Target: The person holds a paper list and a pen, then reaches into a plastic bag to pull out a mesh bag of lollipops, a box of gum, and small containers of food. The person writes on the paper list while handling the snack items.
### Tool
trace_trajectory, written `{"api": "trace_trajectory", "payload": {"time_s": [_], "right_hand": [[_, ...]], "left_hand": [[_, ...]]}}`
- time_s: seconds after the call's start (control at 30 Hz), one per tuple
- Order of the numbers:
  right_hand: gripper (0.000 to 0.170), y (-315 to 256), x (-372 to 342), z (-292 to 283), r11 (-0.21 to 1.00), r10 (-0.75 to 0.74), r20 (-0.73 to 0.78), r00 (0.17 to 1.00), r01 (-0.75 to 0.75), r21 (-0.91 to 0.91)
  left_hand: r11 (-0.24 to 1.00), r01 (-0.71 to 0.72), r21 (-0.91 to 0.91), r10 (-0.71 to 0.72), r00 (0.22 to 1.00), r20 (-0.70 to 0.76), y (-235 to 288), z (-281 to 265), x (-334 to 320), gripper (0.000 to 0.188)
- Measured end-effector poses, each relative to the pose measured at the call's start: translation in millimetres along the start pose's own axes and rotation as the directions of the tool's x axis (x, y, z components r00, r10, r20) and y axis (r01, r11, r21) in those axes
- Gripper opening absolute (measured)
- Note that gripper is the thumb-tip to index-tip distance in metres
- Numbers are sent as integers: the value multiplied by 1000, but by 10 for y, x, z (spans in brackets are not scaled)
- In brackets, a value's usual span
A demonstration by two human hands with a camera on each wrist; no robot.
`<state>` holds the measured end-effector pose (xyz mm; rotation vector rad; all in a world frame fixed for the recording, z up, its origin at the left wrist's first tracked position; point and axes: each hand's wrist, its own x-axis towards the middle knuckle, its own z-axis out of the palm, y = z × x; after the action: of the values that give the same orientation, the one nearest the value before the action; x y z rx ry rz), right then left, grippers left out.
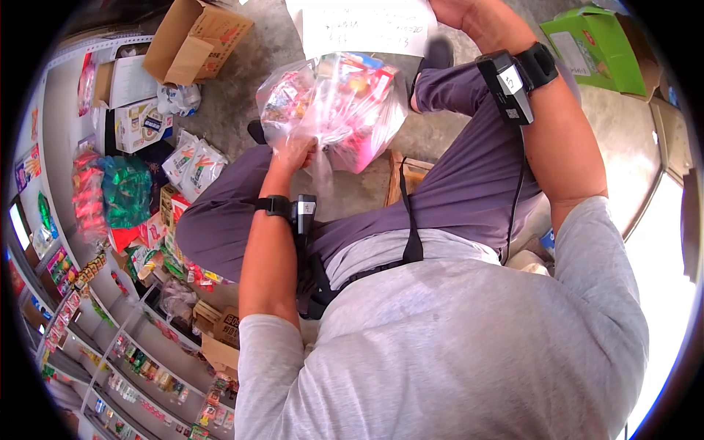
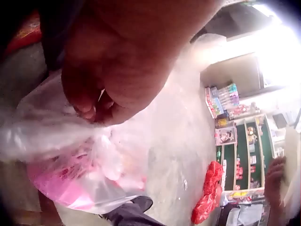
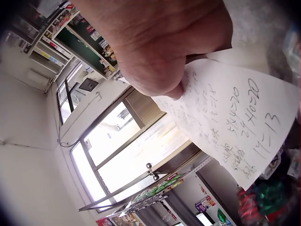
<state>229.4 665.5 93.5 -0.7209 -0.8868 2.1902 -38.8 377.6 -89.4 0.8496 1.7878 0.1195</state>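
1. From my remote station, head view: the clear plastic bag [image 1: 356,121] of colourful packets lies at 12 o'clock, between the knees.
2. The left hand [image 1: 295,152], at 11 o'clock, is closed, pinching the bag's gathered plastic; I judge this grip draws the opening narrow and holds the contents in.
3. The right hand [image 1: 456,10], at 1 o'clock, grips the handwritten paper [image 1: 359,28] by its edge, thumb on the sheet. I judge the edge hold leaves the writing readable.
4. The paper sits beyond the bag, at 12 o'clock.
5. An open cardboard box [image 1: 170,53] stands at 11 o'clock, a green box [image 1: 595,51] at 2 o'clock.
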Motion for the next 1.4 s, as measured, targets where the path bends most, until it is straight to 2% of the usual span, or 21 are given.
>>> {"api": "trace_trajectory", "payload": {"time_s": [0.03, 0.13, 0.23, 0.33, 0.43, 0.53, 0.63, 0.67, 0.7, 0.73, 0.77, 0.87, 0.9, 1.0, 1.1, 1.2, 1.3, 1.4], "right_hand": [[33, -12, -10, 29, 1000, 8, -25, 1000, -8, -11], [33, -41, -27, 79, 999, 24, -59, 998, -25, -26], [33, -49, -29, 57, 1000, 29, -25, 999, -29, -5], [33, -42, -29, 30, 999, 34, -17, 999, -34, 11], [33, -68, -61, 45, 1000, 23, -13, 1000, -23, 17], [32, -99, -112, 72, 1000, 21, -33, 999, -21, 3], [33, -105, -73, 54, 999, 50, -39, 998, -49, 12], [33, -109, -72, 51, 999, 38, -35, 999, -37, 12], [33, -106, -76, 40, 1000, 27, -31, 999, -26, 14], [33, -105, -64, 21, 1000, 22, -26, 999, -22, 12], [33, -102, -38, -1, 1000, 17, -21, 1000, -17, 10], [33, -96, -56, -23, 1000, 13, -8, 1000, -13, 10], [33, -107, -69, -4, 1000, 11, -2, 1000, -11, 11], [34, -179, -89, 94, 998, 42, -98, 994, -46, -46], [33, -101, -73, -56, 999, -34, 5, 999, 34, 34], [33, -128, -103, -45, 999, 16, -18, 1000, -15, 50], [32, -151, -118, -60, 1000, 13, -30, 999, -12, 27], [33, -144, -101, -81, 999, -27, -10, 1000, 28, 34]], "left_hand": [[867, 276, -414, -253, 961, 111, 108, 36, -76, 17], [700, 404, -589, -360, 912, 197, 238, 85, -173, 18], [602, 419, -679, -325, 906, 271, 180, 128, -106, 16], [562, 459, -688, -263, 888, 377, 65, 134, 1, 17], [400, 529, -749, -245, 849, 469, -76, 173, 86, 20], [377, 547, -748, -191, 836, 515, -194, 159, 123, 17], [508, 396, -765, -284, 915, 285, -173, 193, 63, 23], [851, 234, -469, -240, 970, 49, -158, 170, 16, 27], [996, 82, -36, -86, 986, -141, -12, 112, -141, 31], [905, -26, 425, 138, 962, -236, 180, 50, -321, 36], [904, 71, 423, 52, 961, -273, 468, -4, -532, 45], [993, 88, 75, -51, 915, -401, 790, -47, -848, 41], [988, 109, 107, -56, 908, -415, 841, -85, -868, 41], [971, -62, 230, 167, 866, -471, 577, -84, -703, 40], [850, -179, 496, 350, 895, -278, 165, -38, -387, 31], [925, -358, 129, 380, 881, -282, -13, 77, -257, 24], [923, -373, -97, 326, 890, -318, 47, 266, -297, 23], [934, -355, -40, 319, 880, -351, 192, 339, -343, 24]]}}
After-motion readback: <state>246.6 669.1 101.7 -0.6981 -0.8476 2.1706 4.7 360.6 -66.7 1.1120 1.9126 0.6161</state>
